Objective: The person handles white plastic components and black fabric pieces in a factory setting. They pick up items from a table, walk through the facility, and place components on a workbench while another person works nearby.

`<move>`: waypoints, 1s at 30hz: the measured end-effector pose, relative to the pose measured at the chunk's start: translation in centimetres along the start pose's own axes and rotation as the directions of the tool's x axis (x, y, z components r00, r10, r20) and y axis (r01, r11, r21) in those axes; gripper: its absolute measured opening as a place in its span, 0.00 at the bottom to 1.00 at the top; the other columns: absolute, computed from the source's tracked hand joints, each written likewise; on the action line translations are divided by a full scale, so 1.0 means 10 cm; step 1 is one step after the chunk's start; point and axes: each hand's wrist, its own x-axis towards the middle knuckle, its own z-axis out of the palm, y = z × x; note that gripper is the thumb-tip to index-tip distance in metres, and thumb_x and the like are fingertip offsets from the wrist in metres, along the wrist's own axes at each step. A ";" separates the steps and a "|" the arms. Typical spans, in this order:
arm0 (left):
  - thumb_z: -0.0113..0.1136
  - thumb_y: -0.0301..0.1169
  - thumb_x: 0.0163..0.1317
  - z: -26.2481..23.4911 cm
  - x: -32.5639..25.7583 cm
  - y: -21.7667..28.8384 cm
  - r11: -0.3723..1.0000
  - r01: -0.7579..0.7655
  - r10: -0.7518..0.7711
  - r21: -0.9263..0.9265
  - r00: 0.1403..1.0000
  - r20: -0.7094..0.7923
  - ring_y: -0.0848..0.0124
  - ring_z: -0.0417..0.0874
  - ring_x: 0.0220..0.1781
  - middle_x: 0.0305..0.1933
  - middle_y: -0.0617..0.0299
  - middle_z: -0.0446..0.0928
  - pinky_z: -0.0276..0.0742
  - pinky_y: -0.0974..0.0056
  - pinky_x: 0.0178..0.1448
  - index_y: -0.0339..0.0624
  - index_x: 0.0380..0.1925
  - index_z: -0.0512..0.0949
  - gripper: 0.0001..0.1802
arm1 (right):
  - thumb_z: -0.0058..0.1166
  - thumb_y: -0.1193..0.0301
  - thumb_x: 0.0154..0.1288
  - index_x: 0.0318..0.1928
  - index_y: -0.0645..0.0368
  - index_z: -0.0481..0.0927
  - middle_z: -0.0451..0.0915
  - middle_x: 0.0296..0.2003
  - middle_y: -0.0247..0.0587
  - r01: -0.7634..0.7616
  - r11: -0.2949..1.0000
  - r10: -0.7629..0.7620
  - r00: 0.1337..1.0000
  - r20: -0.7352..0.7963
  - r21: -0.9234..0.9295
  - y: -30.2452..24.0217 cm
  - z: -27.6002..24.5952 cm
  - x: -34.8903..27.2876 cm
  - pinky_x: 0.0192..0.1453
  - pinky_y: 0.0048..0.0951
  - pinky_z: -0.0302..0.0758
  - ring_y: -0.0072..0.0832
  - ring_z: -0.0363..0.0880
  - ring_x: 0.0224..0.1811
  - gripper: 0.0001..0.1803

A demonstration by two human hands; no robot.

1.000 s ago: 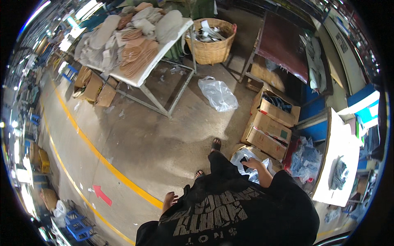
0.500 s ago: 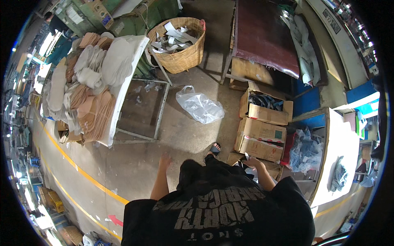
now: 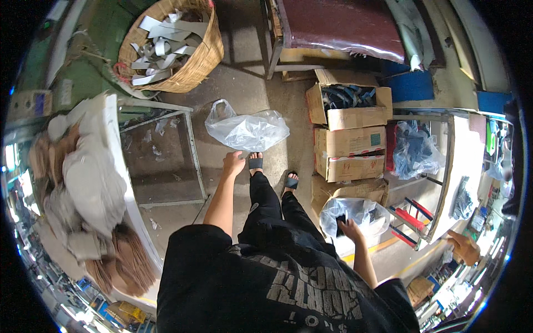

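Observation:
My right hand (image 3: 351,229) is closed on a small black piece (image 3: 341,224), whose kind I cannot make out. It is over a clear plastic bag (image 3: 373,215) that lines an open carton (image 3: 355,191) on my right. Out in front of my body, my left hand (image 3: 234,163) hangs with loosely bent fingers and nothing visible in them. Just beyond it, a crumpled clear plastic bag (image 3: 250,130) lies on the floor beside my sandalled feet.
Cartons (image 3: 355,141) stand along the right, the farthest holding dark strips (image 3: 347,97). A wicker basket (image 3: 205,64) of pale scraps sits far left. A table (image 3: 125,166) stacked with cut pieces borders my left; a metal rack (image 3: 413,219) and white table (image 3: 463,183) border my right.
I have stepped forward and the view has turned, bringing the floor bag close to my left hand. My right hand, with the black piece, is now over the bag-lined carton.

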 end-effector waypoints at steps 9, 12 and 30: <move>0.65 0.34 0.53 0.43 1.67 -0.33 0.960 -0.046 -0.017 0.275 0.974 0.224 0.45 0.66 0.72 0.69 0.50 0.69 0.73 0.45 0.71 0.67 0.51 0.86 0.23 | 0.63 0.43 0.64 0.40 0.63 0.74 0.76 0.26 0.53 -0.375 0.878 0.366 0.927 0.086 0.297 -0.29 0.64 -0.82 0.36 0.46 0.74 0.46 0.78 0.30 0.31; 0.69 0.39 0.52 0.60 1.95 -0.36 0.917 -0.146 0.024 0.370 0.949 0.316 0.41 0.46 0.83 0.81 0.49 0.53 0.60 0.42 0.79 0.74 0.52 0.86 0.24 | 0.63 0.48 0.66 0.44 0.64 0.76 0.76 0.27 0.41 -0.406 0.757 0.398 0.908 0.131 0.512 -0.61 0.59 -0.89 0.35 0.36 0.73 0.30 0.73 0.30 0.29; 0.61 0.20 0.57 0.91 0.00 1.42 0.754 0.306 0.363 -0.581 0.543 0.757 0.69 0.85 0.24 0.30 0.61 0.81 0.84 0.62 0.34 0.31 0.50 0.83 0.18 | 0.63 0.49 0.65 0.52 0.63 0.74 0.81 0.35 0.56 -0.125 0.766 0.204 0.977 -0.054 0.631 -1.70 -0.15 -0.94 0.46 0.43 0.77 0.49 0.83 0.39 0.30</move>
